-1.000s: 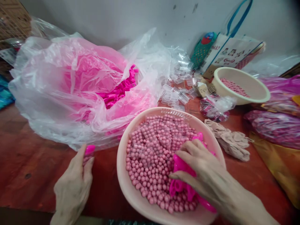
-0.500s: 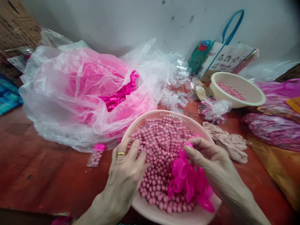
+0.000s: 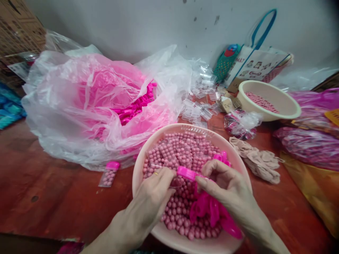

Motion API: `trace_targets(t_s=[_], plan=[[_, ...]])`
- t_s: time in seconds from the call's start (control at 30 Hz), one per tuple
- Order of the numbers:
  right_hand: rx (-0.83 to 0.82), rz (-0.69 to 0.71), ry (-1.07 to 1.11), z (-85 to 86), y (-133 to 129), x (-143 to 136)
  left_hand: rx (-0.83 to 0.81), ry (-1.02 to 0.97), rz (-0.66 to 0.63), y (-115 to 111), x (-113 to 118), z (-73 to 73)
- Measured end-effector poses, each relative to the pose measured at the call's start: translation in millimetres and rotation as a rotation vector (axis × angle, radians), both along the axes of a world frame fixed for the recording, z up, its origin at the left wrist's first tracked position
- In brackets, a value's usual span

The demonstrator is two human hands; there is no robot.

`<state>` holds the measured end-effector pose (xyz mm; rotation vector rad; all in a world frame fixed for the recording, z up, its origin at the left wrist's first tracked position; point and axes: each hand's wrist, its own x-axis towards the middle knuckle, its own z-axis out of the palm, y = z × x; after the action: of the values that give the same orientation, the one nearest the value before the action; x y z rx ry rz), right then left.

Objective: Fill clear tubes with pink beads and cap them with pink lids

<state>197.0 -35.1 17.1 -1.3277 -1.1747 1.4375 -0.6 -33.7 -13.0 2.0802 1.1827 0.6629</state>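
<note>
A large pale pink bowl (image 3: 139, 169) of pink beads (image 3: 182, 222) stands before me, with clear bead-filled containers lying on the beads at its far side. My right hand (image 3: 227, 187) pinches a bright pink plastic cap (image 3: 186, 173) over the bowl. My left hand (image 3: 145, 201) is closed around a small clear container (image 3: 176, 182), of which only the rim end shows; the cap is close to that rim, and I cannot tell whether they touch. Loose pink caps (image 3: 212, 208) lie in a heap under my right hand. One capped container of beads (image 3: 108, 174) lies on the red table.
A plastic bag (image 3: 66, 134) of pink caps lies back left. Empty clear containers (image 3: 198, 109) are spread behind the bowl. At right are a cream bowl (image 3: 286, 102) with beads, a beige cloth (image 3: 261, 162) and purple plastic packs (image 3: 309, 144). A white bag (image 3: 254, 67) leans on the wall.
My left hand has closed on a clear container and moved right to the bowl's middle. My right hand has moved slightly left and down, bringing a pink cap to the container's rim.
</note>
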Motion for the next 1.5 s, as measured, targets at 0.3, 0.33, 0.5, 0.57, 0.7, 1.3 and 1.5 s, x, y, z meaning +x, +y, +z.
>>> trace_targets(t_s=[0.3,0.33,0.5,0.57,0.7,1.3,1.5], plan=[[0.507,0.224,-0.344,-3.0,-2.0,-12.4,-0.355,-0.401,0.149,10.1,4.8,20.2],[0.570,0.207,-0.368,-3.7,-2.5,-13.5,-0.377,-0.431,0.131,10.1,5.2,20.7],[0.894,0.051,-0.659,-14.3,-6.3,-14.4,-0.455,-0.533,0.149,12.2,4.5,22.9],[0.995,0.042,-0.745,-19.0,-8.4,-13.4,-0.489,-0.561,0.154,13.3,3.2,22.6],[1.056,0.112,-0.792,-20.4,-10.5,-10.5,-0.588,-0.647,0.163,13.7,1.1,17.9],[1.013,0.211,-0.982,-26.7,-9.7,-27.7,-0.911,-0.818,0.177,21.6,-2.8,13.0],[0.976,0.159,-0.909,-27.1,-8.5,-32.6,-1.127,-1.069,0.280,14.4,3.8,16.1]])
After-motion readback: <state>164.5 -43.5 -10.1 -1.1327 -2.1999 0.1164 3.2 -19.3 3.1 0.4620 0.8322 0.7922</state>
